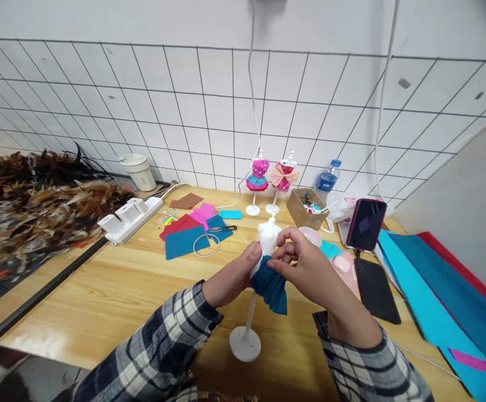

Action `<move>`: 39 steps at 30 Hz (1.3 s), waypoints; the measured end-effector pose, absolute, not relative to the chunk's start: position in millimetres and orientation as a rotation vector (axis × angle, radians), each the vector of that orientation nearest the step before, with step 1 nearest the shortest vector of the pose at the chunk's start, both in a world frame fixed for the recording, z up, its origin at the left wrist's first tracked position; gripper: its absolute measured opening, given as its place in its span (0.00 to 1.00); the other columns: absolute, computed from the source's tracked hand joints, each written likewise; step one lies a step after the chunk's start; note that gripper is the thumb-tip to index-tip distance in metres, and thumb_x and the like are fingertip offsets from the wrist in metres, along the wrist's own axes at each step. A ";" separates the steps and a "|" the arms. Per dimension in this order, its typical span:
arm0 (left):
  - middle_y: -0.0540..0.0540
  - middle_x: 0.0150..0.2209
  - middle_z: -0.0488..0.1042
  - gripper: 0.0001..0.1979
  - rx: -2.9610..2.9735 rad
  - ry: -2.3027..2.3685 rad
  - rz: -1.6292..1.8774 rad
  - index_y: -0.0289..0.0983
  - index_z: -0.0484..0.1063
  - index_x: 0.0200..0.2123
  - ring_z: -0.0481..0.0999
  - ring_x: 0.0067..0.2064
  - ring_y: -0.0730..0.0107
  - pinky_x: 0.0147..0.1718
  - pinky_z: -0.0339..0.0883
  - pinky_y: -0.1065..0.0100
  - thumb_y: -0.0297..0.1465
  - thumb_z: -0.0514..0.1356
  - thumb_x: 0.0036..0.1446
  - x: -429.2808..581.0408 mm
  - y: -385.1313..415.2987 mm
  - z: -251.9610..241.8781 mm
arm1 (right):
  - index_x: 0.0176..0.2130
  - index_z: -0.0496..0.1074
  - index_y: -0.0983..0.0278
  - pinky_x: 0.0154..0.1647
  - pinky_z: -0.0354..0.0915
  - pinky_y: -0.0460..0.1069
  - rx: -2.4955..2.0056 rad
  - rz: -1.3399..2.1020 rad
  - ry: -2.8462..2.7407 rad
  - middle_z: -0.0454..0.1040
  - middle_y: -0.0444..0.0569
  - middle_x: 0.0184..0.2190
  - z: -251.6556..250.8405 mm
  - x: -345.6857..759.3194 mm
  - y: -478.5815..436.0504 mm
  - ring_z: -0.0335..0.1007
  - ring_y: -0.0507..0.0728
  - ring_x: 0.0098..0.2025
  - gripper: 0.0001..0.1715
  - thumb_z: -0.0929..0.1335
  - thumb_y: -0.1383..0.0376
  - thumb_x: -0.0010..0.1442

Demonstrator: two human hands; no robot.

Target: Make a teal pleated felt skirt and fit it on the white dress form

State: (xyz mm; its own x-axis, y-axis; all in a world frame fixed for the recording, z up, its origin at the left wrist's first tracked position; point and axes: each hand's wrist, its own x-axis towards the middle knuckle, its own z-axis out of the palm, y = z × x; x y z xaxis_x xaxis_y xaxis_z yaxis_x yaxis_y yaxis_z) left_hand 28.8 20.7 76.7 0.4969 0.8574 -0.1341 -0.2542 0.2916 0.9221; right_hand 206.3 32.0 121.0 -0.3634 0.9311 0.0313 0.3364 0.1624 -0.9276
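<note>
A small white dress-form mannequin (268, 234) tilts between my hands, its round base (245, 343) toward me over the table. My left hand (238, 273) is closed around its torso from the left, thumb along the side. Around the waist hangs a gathered piece of teal crepe paper (271, 285), fanned out like a skirt. At its upper edge my right hand (304, 262) pinches the paper against the mannequin, thumb and fingers bent. The left fingers behind the torso are hidden.
Teal paper sheets (184, 241), thread snips (223, 228) and a hoop (206, 254) lie left of the mannequin. Two dressed mannequins (258, 177) stand behind, beside a cardboard box (305, 211). Phones (366, 223) and paper rolls (439, 285) are at right; a power strip (132, 219) and feathers (50, 218) at left.
</note>
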 end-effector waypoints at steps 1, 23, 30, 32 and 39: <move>0.45 0.46 0.72 0.32 1.040 0.747 0.832 0.43 0.63 0.59 0.71 0.39 0.66 0.35 0.65 0.67 0.56 0.55 0.59 27.9 18.6 78.3 | 0.39 0.59 0.58 0.30 0.64 0.48 -1.213 1.186 -1.804 0.74 0.39 0.29 121.2 204.0 30.8 0.68 0.51 0.27 0.17 0.71 0.63 0.53; 0.44 0.45 0.69 0.25 1.339 0.909 0.891 0.38 0.57 0.59 0.68 0.45 0.64 0.45 0.65 0.62 0.47 0.52 0.67 8.1 7.1 86.8 | 0.50 0.66 0.59 0.29 0.69 0.48 -1.262 1.112 -1.528 0.68 0.52 0.50 103.4 198.4 16.6 0.72 0.55 0.38 0.30 0.71 0.48 0.54; 0.46 0.45 0.67 0.27 1.182 0.898 0.893 0.39 0.56 0.58 0.68 0.38 0.71 0.35 0.66 0.69 0.49 0.54 0.64 10.5 8.7 77.7 | 0.39 0.72 0.63 0.30 0.65 0.48 -1.284 1.205 -1.541 0.69 0.46 0.32 82.6 198.2 20.9 0.66 0.55 0.35 0.21 0.74 0.52 0.52; 0.45 0.47 0.68 0.25 1.185 0.870 0.904 0.39 0.58 0.57 0.69 0.42 0.69 0.40 0.67 0.66 0.48 0.54 0.65 11.5 9.9 75.5 | 0.35 0.72 0.63 0.29 0.62 0.48 -1.288 1.181 -1.560 0.67 0.44 0.28 83.6 197.7 23.3 0.63 0.53 0.32 0.18 0.73 0.53 0.52; 0.42 0.58 0.68 0.20 1.363 0.875 0.978 0.39 0.62 0.56 0.63 0.61 0.58 0.61 0.56 0.56 0.43 0.52 0.68 13.8 11.4 76.0 | 0.33 0.72 0.63 0.26 0.56 0.47 -1.346 1.157 -1.626 0.63 0.40 0.21 94.2 196.0 29.5 0.59 0.52 0.25 0.16 0.72 0.53 0.52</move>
State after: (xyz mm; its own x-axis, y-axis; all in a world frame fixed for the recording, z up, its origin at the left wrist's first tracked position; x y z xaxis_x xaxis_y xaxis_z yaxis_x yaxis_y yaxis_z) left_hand 13.8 11.4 76.0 0.3674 0.9287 0.0511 -0.0520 -0.0344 0.9981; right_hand 196.0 29.5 94.2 -0.1976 0.9802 -0.0156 0.3355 0.0527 -0.9406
